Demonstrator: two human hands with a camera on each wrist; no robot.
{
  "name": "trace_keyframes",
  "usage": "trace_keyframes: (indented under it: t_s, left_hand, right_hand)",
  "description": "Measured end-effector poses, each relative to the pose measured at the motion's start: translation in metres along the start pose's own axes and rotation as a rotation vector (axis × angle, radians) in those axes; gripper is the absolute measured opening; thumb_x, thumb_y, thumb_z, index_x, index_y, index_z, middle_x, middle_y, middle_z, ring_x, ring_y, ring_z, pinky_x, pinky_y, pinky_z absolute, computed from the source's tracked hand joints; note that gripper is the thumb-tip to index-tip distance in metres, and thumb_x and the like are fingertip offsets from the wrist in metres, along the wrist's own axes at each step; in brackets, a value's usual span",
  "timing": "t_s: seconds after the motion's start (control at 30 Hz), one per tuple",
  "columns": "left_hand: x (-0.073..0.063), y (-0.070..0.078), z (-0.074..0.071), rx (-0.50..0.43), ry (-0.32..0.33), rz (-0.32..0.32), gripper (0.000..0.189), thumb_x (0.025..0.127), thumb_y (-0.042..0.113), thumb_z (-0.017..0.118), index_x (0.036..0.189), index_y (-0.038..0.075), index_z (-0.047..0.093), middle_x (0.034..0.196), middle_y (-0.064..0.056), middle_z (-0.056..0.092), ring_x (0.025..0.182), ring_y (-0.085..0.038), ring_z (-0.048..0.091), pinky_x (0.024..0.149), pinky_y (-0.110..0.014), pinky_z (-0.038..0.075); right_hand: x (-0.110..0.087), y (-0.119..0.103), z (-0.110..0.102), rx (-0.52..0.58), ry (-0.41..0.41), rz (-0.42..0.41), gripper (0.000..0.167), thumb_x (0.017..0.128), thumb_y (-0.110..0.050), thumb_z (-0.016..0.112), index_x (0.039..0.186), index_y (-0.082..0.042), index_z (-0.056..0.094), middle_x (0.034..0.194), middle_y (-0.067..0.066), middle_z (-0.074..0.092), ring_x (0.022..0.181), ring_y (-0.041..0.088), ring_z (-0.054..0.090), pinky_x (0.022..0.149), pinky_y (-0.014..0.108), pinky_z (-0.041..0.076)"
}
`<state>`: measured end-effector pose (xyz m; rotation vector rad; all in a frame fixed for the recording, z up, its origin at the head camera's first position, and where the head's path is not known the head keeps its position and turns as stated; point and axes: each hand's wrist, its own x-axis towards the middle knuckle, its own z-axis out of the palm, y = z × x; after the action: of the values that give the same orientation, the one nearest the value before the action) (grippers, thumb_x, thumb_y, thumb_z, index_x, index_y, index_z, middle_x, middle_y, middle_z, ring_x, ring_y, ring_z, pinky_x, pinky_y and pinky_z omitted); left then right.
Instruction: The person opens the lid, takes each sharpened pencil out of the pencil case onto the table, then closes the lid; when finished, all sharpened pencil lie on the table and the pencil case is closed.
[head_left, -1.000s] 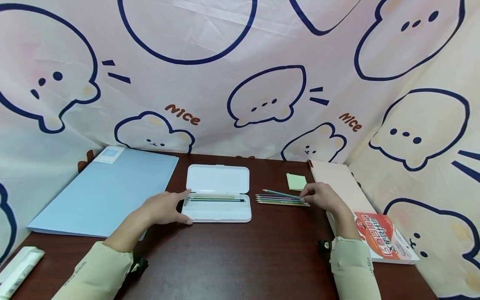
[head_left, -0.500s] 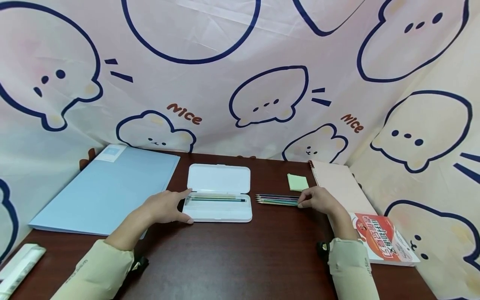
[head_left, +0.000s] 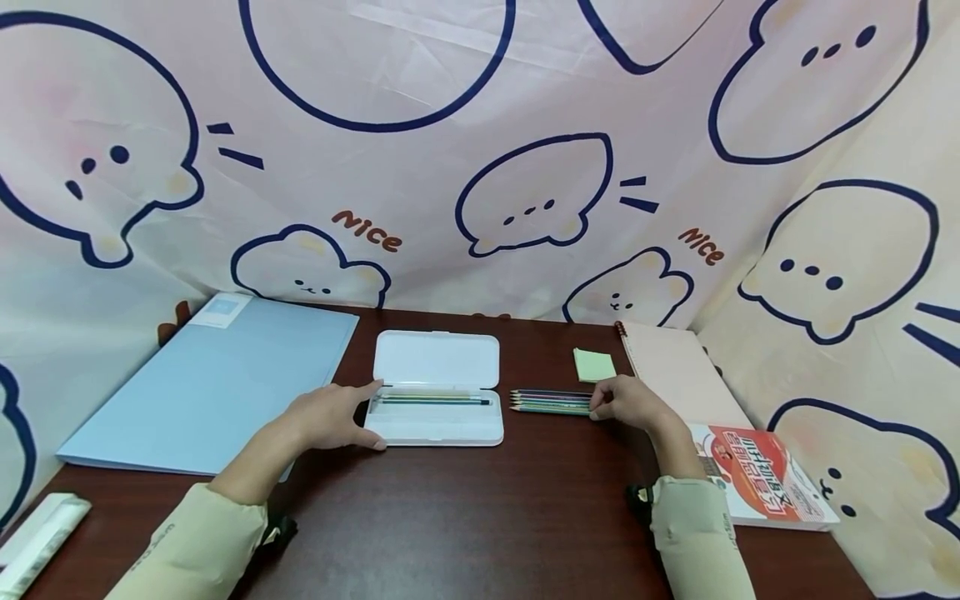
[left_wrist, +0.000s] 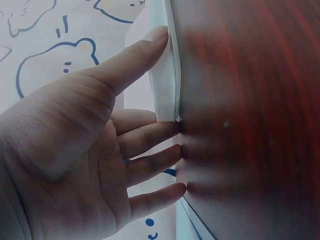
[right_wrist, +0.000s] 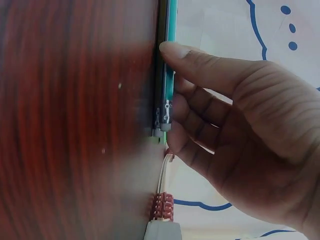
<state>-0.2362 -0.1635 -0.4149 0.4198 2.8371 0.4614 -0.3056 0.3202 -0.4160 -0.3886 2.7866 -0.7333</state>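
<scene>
A white pencil case point(head_left: 435, 429) lies with its lid open at the middle of the table, a few pencils point(head_left: 431, 401) inside along the hinge. My left hand point(head_left: 326, 418) holds its left end, thumb at the front corner and index finger near the hinge; in the left wrist view the other fingers stretch past the case's end point(left_wrist: 167, 95). To the right lies a row of colored pencils point(head_left: 550, 402), tips pointing left. My right hand point(head_left: 630, 402) pinches their right ends. The right wrist view shows a teal pencil point(right_wrist: 170, 85) and a dark one between thumb and fingers.
Behind the right hand lies a green sticky-note pad point(head_left: 594, 365). A spiral notebook point(head_left: 686, 367) and a red-and-white book point(head_left: 765, 475) are on the right. A large blue folder point(head_left: 217, 383) covers the left side; a white packet point(head_left: 41, 533) sits front left.
The teal pencil, tilted across the row a second ago, now lies in line with the others. My right hand has shifted slightly left along the pencils. The left hand stays on the case.
</scene>
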Motion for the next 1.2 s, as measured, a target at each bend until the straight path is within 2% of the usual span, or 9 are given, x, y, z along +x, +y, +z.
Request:
trace_keyframes:
  t_s: [0.3,0.47,0.63,0.83,1.07,1.13,1.2]
  left_hand:
    - [-0.001,0.001,0.001,-0.001,0.004,0.000,0.103,0.073,0.060,0.084,0.154,0.009,0.044,0.137,-0.023,0.063,0.113,-0.033,0.064,0.088,-0.055,0.053]
    - [-0.001,-0.001,0.001,0.002,0.009,0.005,0.104,0.073,0.060,0.084,0.153,0.008,0.045,0.136,-0.023,0.063,0.112,-0.032,0.064,0.086,-0.053,0.054]
    - [-0.001,-0.002,0.001,0.004,0.015,0.010,0.104,0.073,0.061,0.083,0.153,0.008,0.045,0.137,-0.023,0.063,0.111,-0.031,0.064,0.085,-0.052,0.054]
    - [-0.002,-0.003,0.001,0.000,0.015,0.006,0.105,0.072,0.062,0.083,0.153,0.008,0.044,0.137,-0.023,0.062,0.114,-0.034,0.064,0.087,-0.055,0.054]
    - [-0.003,-0.001,0.000,-0.005,0.015,0.005,0.104,0.073,0.061,0.083,0.153,0.008,0.044,0.137,-0.022,0.063,0.114,-0.033,0.064,0.087,-0.054,0.054]
    - [-0.003,0.000,0.000,-0.006,0.012,0.003,0.103,0.073,0.060,0.084,0.153,0.009,0.044,0.137,-0.022,0.063,0.113,-0.032,0.064,0.087,-0.053,0.054]
    - [-0.002,0.002,-0.001,-0.008,0.010,0.000,0.103,0.073,0.060,0.084,0.153,0.009,0.045,0.136,-0.022,0.063,0.111,-0.031,0.064,0.086,-0.053,0.054]
  right_hand:
    - [0.000,-0.011,0.002,-0.027,0.024,-0.012,0.011,0.088,-0.011,0.075,0.080,-0.014,0.069,0.073,-0.002,0.064,0.067,0.016,0.052,0.063,0.032,0.044]
    - [0.002,-0.026,0.002,-0.037,0.055,-0.064,0.009,0.091,-0.015,0.073,0.083,-0.018,0.071,0.079,-0.004,0.069,0.072,0.015,0.054,0.065,0.033,0.045]
    - [0.008,-0.051,0.005,-0.009,0.088,-0.162,0.003,0.094,-0.020,0.072,0.093,-0.017,0.073,0.089,-0.003,0.071,0.078,0.015,0.056,0.071,0.033,0.047]
    - [0.027,-0.086,0.026,0.002,0.054,-0.294,0.012,0.095,-0.018,0.071,0.106,-0.016,0.075,0.097,-0.002,0.073,0.085,0.012,0.059,0.079,0.032,0.050]
    - [0.039,-0.134,0.057,-0.004,0.039,-0.312,0.013,0.096,-0.019,0.071,0.108,-0.018,0.076,0.090,-0.005,0.070,0.080,0.011,0.058,0.072,0.029,0.050]
    - [0.040,-0.145,0.063,-0.037,0.015,-0.319,0.015,0.096,-0.018,0.070,0.110,-0.018,0.076,0.092,-0.003,0.071,0.082,0.013,0.059,0.074,0.030,0.051]
    - [0.040,-0.154,0.069,-0.082,-0.029,-0.320,0.020,0.096,-0.018,0.070,0.115,-0.018,0.075,0.100,-0.002,0.074,0.089,0.013,0.063,0.080,0.033,0.053]
